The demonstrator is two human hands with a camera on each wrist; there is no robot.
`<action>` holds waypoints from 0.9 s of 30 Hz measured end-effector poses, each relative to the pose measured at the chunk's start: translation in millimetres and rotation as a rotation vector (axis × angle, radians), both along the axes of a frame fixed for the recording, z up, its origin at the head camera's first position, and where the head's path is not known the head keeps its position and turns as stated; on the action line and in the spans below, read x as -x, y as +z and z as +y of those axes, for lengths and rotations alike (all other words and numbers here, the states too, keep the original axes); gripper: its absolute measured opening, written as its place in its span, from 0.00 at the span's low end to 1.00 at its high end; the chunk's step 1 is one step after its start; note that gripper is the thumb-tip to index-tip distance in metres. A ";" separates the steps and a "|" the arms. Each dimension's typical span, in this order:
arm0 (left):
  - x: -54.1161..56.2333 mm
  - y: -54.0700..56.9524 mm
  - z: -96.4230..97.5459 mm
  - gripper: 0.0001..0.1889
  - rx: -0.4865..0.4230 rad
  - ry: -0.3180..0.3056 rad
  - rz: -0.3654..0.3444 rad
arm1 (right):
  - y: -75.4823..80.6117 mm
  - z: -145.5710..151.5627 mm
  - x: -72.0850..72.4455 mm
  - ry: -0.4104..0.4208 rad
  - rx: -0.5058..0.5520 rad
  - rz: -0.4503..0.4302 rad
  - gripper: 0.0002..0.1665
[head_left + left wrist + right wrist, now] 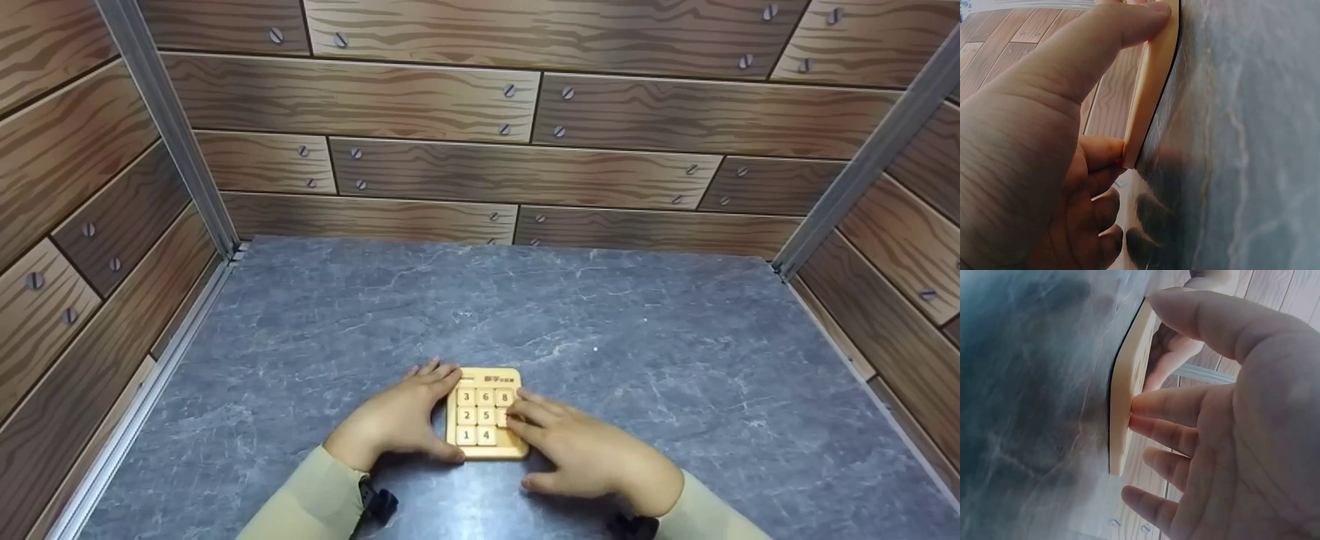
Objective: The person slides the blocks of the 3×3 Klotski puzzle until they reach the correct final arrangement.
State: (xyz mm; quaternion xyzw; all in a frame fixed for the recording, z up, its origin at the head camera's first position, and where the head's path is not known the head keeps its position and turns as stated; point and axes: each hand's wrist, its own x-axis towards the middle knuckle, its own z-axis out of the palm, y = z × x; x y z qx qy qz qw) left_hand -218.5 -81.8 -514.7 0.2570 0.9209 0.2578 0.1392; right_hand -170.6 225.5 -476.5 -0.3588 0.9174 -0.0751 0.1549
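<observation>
A yellow number slide puzzle [487, 452] lies flat on the grey table, its tiles reading 3, 6, 8 in the top row and 2, 5 in the middle one. Fingers partly cover the middle row's right tile. Below them are 1 and 4, with a gap at bottom right. My left hand [401, 416] holds the puzzle's left side, thumb at the lower corner and forefinger at the upper one. On the right side my right hand [589, 454] touches the covered tile with extended fingertips; its thumb is apart from the frame in the head view. The wrist views show the puzzle's edge [1154, 79] [1123, 388].
Around the puzzle spreads the grey marbled tabletop [480, 307]. Wood-patterned walls [442, 169] enclose it at the back and both sides, with metal posts [176, 127] in the corners. Dark wrist straps [379, 502] sit by the sleeves.
</observation>
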 end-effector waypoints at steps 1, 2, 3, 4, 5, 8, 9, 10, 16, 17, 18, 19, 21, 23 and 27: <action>-0.2 0.4 0.2 0.72 0.001 -0.001 0.001 | 0.7 0.0 -0.6 0.002 -0.001 0.001 0.52; -0.1 0.6 0.4 0.72 0.001 -0.002 0.000 | 1.4 0.0 -1.3 0.005 0.000 0.003 0.52; -0.2 0.8 0.6 0.72 0.001 -0.003 -0.001 | 2.2 0.0 -2.1 0.008 0.000 0.005 0.52; -0.4 0.6 0.7 0.72 0.000 -0.004 0.000 | 2.6 0.2 -3.0 0.013 0.000 0.009 0.51; -0.7 0.9 0.8 0.72 -0.002 -0.005 0.001 | 3.1 0.6 -3.9 0.020 0.001 0.011 0.51; -1.4 0.4 0.8 0.72 -0.004 -0.004 -0.006 | 4.4 1.5 -6.4 0.044 0.006 0.008 0.49; -1.7 0.4 0.5 0.72 -0.003 -0.003 -0.006 | 4.7 1.9 -6.9 0.052 0.008 0.004 0.48; -2.0 0.3 0.3 0.72 -0.002 -0.002 -0.007 | 5.0 2.2 -7.1 0.059 0.010 -0.001 0.47; -1.9 -0.3 -0.6 0.72 -0.005 0.004 -0.008 | 8.1 4.6 3.7 0.057 0.051 -0.037 0.43; -1.6 -0.2 -0.8 0.72 -0.007 0.003 -0.007 | 8.6 4.7 7.8 0.047 0.063 -0.036 0.42; -1.2 -0.1 -1.1 0.72 -0.007 0.002 -0.006 | 8.9 4.1 12.7 0.039 0.080 -0.033 0.42; -1.1 -0.5 -1.0 0.72 -0.008 0.001 -0.004 | 8.5 3.8 17.3 0.025 0.096 -0.025 0.41; -0.8 -1.3 -1.2 0.72 -0.005 0.000 0.000 | 6.6 2.6 26.4 -0.003 0.123 0.000 0.40; -0.5 -1.4 -1.3 0.72 0.001 0.003 -0.002 | 3.0 1.5 33.7 -0.016 0.138 0.022 0.40; 0.4 0.7 1.1 0.72 0.002 0.001 -0.007 | -4.3 4.3 38.2 -0.024 0.119 0.012 0.43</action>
